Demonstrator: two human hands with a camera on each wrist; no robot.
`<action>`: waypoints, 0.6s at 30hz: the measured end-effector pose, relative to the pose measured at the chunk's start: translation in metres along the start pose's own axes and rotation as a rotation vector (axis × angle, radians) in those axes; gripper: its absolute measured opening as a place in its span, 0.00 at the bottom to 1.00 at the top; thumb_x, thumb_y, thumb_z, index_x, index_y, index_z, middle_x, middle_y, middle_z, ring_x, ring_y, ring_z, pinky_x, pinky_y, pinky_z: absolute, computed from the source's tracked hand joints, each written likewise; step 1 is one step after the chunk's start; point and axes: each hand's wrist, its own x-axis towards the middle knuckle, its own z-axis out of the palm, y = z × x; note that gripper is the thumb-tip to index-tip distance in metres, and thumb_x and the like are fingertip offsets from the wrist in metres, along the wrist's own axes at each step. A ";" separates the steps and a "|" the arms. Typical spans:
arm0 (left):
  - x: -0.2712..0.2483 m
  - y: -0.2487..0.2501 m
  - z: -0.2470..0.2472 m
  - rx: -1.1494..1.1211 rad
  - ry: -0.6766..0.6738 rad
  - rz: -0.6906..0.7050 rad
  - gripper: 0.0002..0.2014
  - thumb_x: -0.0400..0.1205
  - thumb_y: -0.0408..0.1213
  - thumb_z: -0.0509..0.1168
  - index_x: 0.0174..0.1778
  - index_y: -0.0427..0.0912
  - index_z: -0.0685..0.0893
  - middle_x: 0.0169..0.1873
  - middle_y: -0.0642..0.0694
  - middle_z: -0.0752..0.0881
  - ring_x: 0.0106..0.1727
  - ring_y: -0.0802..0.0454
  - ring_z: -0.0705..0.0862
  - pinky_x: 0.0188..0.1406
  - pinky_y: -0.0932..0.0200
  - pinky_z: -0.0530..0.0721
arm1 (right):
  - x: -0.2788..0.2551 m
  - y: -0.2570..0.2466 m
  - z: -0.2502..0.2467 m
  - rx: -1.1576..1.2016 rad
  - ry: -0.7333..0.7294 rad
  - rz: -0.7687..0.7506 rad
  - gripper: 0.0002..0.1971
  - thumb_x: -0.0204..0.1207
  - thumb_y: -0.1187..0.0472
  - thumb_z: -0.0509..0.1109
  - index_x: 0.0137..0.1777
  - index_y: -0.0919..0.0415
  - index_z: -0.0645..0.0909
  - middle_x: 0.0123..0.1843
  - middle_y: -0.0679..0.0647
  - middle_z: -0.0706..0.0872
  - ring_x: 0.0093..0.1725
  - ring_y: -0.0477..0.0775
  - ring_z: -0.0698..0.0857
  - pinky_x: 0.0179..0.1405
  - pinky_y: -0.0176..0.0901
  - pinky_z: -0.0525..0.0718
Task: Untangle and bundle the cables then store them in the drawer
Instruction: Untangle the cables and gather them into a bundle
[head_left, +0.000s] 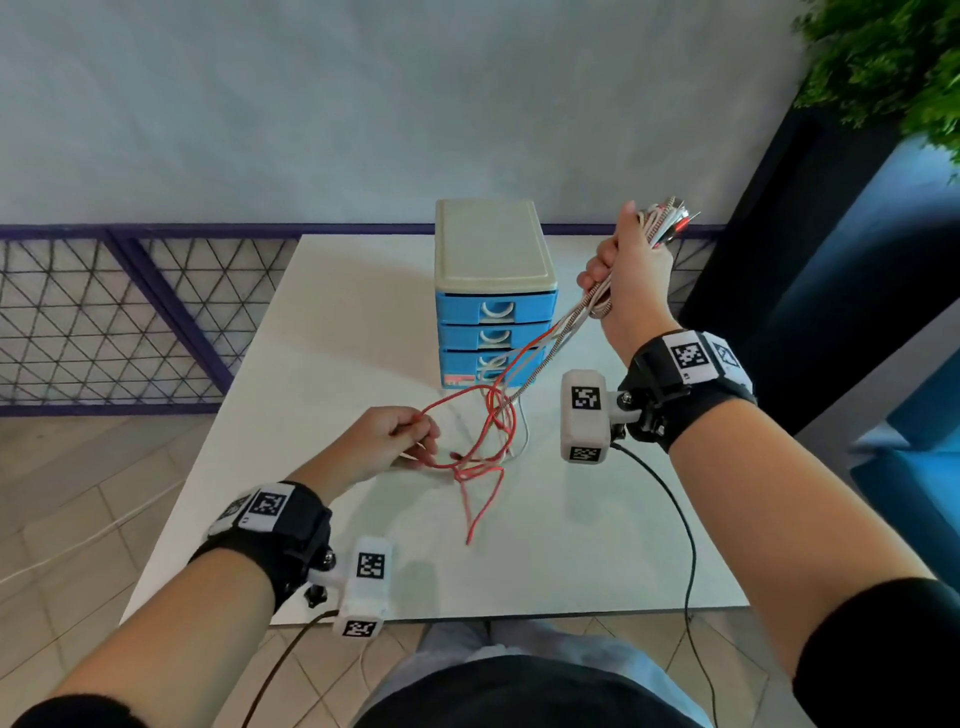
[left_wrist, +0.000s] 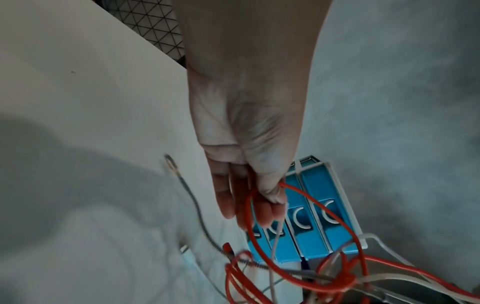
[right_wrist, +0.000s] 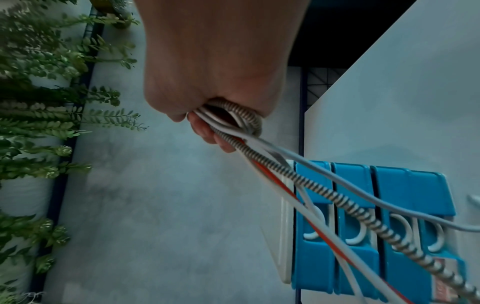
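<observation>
Head view only: white table (head_left: 311, 364), drawer unit (head_left: 493, 249) at its far middle. Right wrist view alone shows four blue drawer fronts (right_wrist: 350, 267), all closed.

Cables: one red cable (head_left: 480, 457), one striped braided cable (right_wrist: 363, 216), at least two white (tangled near the unit).

Right hand (head_left: 626, 275): raised, fist clenched around gathered cable ends.

Left hand (head_left: 387, 441): low over table, pinching a red loop.

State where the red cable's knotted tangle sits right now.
In the head view the red cable tangle lies on the white table, just in front of the blue drawer unit, right of the left hand, whose fingers pinch one loop.
</observation>
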 end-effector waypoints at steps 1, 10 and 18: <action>0.002 -0.001 0.000 -0.006 0.017 0.012 0.12 0.87 0.30 0.54 0.44 0.38 0.82 0.34 0.43 0.84 0.32 0.55 0.86 0.39 0.62 0.88 | 0.000 -0.001 0.001 -0.002 0.001 -0.001 0.17 0.83 0.52 0.65 0.33 0.55 0.69 0.19 0.46 0.66 0.17 0.46 0.66 0.19 0.36 0.67; 0.022 0.017 0.004 -0.195 0.095 0.061 0.22 0.88 0.50 0.50 0.49 0.42 0.86 0.23 0.52 0.66 0.19 0.57 0.59 0.18 0.66 0.61 | -0.005 -0.002 0.007 -0.008 -0.005 0.017 0.18 0.82 0.51 0.66 0.33 0.55 0.68 0.18 0.46 0.67 0.16 0.45 0.66 0.19 0.37 0.68; 0.022 -0.032 -0.019 1.009 0.144 -0.063 0.19 0.86 0.50 0.54 0.36 0.49 0.84 0.29 0.51 0.83 0.34 0.49 0.81 0.35 0.56 0.76 | 0.002 -0.017 0.006 0.023 0.017 -0.053 0.15 0.82 0.52 0.66 0.37 0.56 0.69 0.19 0.47 0.67 0.15 0.46 0.66 0.18 0.38 0.69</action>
